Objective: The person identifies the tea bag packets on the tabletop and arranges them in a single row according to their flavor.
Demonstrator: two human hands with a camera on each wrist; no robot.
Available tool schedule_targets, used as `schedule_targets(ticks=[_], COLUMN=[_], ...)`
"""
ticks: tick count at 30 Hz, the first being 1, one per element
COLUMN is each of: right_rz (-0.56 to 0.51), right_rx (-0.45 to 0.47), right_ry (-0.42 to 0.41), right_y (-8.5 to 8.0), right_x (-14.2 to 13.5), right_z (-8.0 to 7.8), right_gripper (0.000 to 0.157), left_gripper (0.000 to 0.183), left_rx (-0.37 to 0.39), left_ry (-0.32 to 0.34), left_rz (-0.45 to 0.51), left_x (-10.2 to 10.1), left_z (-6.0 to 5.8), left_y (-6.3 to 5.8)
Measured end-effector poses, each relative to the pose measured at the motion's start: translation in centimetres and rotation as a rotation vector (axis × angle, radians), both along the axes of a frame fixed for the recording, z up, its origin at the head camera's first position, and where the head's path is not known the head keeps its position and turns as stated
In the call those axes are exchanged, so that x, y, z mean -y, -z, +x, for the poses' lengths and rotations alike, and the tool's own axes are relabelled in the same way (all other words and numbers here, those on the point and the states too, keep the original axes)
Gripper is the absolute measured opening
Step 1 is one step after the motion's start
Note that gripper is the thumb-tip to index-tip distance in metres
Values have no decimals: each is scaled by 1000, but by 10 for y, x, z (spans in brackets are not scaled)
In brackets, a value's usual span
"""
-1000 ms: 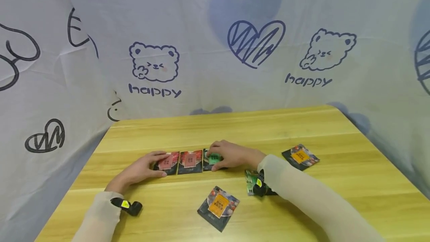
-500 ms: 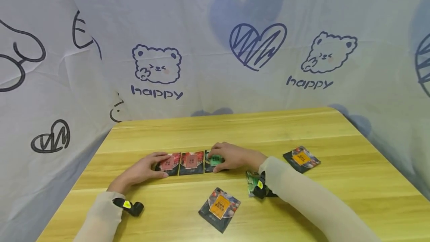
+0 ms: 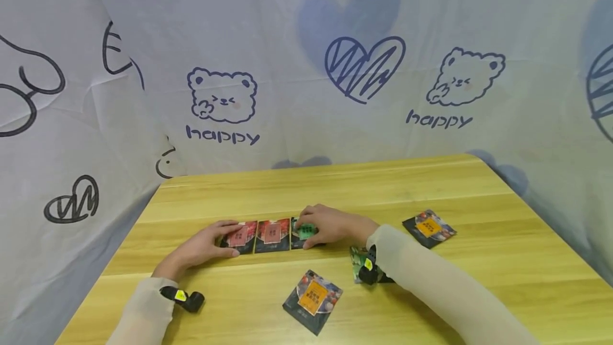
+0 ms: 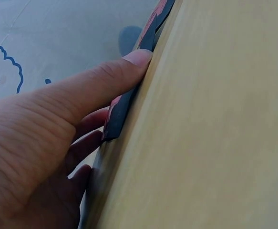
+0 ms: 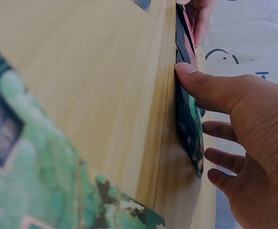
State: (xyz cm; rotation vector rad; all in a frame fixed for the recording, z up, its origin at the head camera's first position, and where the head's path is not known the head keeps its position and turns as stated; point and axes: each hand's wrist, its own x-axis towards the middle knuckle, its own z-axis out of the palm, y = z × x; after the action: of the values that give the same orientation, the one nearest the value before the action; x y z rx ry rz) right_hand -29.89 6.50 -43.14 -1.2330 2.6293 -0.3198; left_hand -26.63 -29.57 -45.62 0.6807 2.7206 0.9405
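Note:
Three flat printed packets lie in a row on the wooden table (image 3: 230,302). My left hand (image 3: 203,244) rests on the left end, its thumb along the near edge of a red-and-black packet (image 3: 243,238), other fingers at its left side and top. Beside it lies a second red-and-black packet (image 3: 273,236), untouched. My right hand (image 3: 335,228) spans the green-and-black packet (image 3: 303,234) at the right end, thumb on its near edge and fingertips curled down over it. The right wrist view shows this hand's thumb (image 5: 191,76) right at that edge, the lower fingers beside the packet.
A packet with an orange label (image 3: 312,301) lies askew near the front, and another orange-labelled packet (image 3: 429,228) at the right. Under my right wrist lies a second green packet (image 3: 358,262), partly hidden. A printed white cloth (image 3: 297,121) hangs behind the table.

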Motion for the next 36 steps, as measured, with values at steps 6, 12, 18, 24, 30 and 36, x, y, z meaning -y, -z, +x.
schedule_targets(ticks=[6,12,18,24,30,36], right_rz=[-13,-31,-38,-67,-113,-116], right_rx=[2,-3,-43,-30,-35,-21], right_ry=[-9,13,9,47,60,60], right_y=[-2,-8,-15,-21,-27,-27], right_x=[-1,-6,-14,-30,-48,-66], right_z=[-1,4,10,19,27,31], right_gripper=[60,63,65,68,68,70], left_gripper=[73,73,73,73,74,74], left_rx=[6,5,3,4,-5,3], left_ry=[0,8,4,9,16,18], left_rz=[3,4,-3,-1,4,-1], left_x=[-1,0,1,1,1,1], left_z=[0,0,-1,-2,-2,-1], left_y=[0,0,-1,2,2,0])
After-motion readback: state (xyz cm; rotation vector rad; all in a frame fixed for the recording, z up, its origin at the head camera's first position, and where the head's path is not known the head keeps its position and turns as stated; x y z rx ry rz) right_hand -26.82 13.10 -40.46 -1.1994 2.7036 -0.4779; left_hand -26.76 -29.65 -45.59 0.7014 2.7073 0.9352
